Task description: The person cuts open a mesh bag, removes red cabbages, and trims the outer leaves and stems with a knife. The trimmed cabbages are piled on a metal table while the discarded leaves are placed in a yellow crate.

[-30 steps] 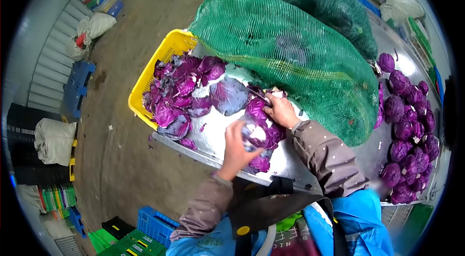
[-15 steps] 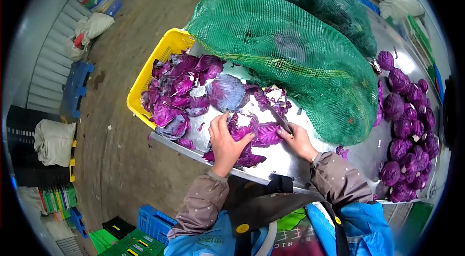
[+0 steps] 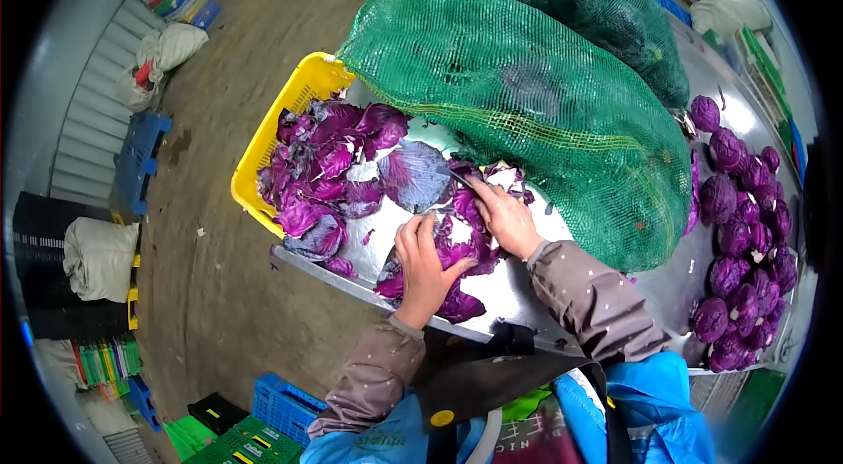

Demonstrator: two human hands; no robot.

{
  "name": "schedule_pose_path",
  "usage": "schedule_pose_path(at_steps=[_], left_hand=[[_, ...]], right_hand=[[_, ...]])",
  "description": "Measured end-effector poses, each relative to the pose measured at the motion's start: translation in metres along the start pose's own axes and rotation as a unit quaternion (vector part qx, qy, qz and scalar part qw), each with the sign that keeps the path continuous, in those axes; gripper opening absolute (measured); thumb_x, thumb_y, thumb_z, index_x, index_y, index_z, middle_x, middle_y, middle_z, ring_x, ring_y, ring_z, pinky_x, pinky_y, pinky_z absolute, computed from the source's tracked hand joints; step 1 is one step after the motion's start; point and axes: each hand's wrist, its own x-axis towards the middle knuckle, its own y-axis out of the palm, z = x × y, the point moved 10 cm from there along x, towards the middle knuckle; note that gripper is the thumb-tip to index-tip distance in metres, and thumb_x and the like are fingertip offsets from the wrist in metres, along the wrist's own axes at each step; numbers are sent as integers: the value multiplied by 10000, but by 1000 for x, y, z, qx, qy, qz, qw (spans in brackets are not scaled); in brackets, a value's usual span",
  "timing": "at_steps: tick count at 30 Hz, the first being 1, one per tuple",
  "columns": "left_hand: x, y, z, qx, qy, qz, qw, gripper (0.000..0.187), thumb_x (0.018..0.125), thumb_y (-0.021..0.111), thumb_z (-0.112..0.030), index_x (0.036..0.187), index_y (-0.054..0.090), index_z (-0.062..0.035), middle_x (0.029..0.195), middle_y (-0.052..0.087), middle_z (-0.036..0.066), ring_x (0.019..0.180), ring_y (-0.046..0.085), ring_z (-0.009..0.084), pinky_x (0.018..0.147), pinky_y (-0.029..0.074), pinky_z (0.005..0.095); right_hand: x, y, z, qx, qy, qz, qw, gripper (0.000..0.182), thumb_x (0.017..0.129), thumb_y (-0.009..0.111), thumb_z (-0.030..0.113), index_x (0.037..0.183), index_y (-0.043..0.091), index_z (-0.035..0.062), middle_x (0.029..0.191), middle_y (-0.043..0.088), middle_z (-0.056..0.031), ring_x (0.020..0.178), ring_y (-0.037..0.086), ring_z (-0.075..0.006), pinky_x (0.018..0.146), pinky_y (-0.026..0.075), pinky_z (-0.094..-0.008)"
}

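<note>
A red cabbage [image 3: 457, 234] with a pale cut base sits on the metal table [image 3: 566, 337], among loose purple leaves. My left hand [image 3: 425, 267] is closed against the cabbage's left side, thumb at its near edge. My right hand [image 3: 505, 216] lies over the far right side of the cabbage, closed on a knife whose dark blade [image 3: 457, 176] shows only in small part by the fingertips. A broad grey-purple leaf [image 3: 413, 175] is just beyond my left hand. Trimmings with white stalk pieces [image 3: 507, 176] lie beyond my right hand.
A yellow crate [image 3: 248, 179] heaped with purple leaves [image 3: 329, 143] stands at the table's left end. Full green mesh sacks [image 3: 544, 122] [image 3: 571, 3] lie across the back. Several purple cabbages [image 3: 742, 227] are piled on the right. Crates [image 3: 283, 402] stand on the floor.
My right hand has moved left and away from me with the knife, from beside the cabbage to over its far side. My left hand has shifted slightly right and nearer me.
</note>
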Motion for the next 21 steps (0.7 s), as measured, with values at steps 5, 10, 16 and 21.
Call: schedule_pose_path(at_steps=[5, 10, 16, 21], left_hand=[[-14, -16, 45, -154, 8, 11, 988, 962, 624, 816, -309, 1356, 274, -1, 1271, 314, 201, 1196, 347, 364, 1036, 299, 431], [-27, -35, 42, -135, -165, 9, 977, 918, 655, 797, -293, 1349, 283, 17, 1234, 354, 206, 1122, 424, 354, 968, 362, 422], [-22, -19, 26, -107, -125, 6, 986, 896, 632, 802, -245, 1323, 307, 39, 1198, 393, 213, 1123, 427, 360, 960, 368, 411], [-13, -18, 10, -89, -78, -9, 993, 914, 603, 819, -225, 1326, 322, 31, 1210, 399, 218, 1143, 422, 361, 976, 363, 409]], right_hand=[[0, 11, -8, 108, 45, -3, 993, 515, 828, 638, 261, 1268, 411, 118, 818, 640, -210, 802, 620, -397, 705, 463, -475], [-22, -13, 19, 170, 54, -13, 984, 348, 811, 642, 174, 1099, 483, 58, 744, 624, -212, 719, 613, -401, 622, 456, -460], [-49, -15, -15, 126, 60, -28, 990, 363, 801, 653, 198, 1093, 501, 46, 730, 620, -213, 712, 616, -403, 618, 481, -465], [-42, -58, 47, -25, -23, -46, 998, 411, 854, 566, 146, 1251, 466, 108, 1047, 566, -169, 798, 608, -365, 652, 499, -426]])
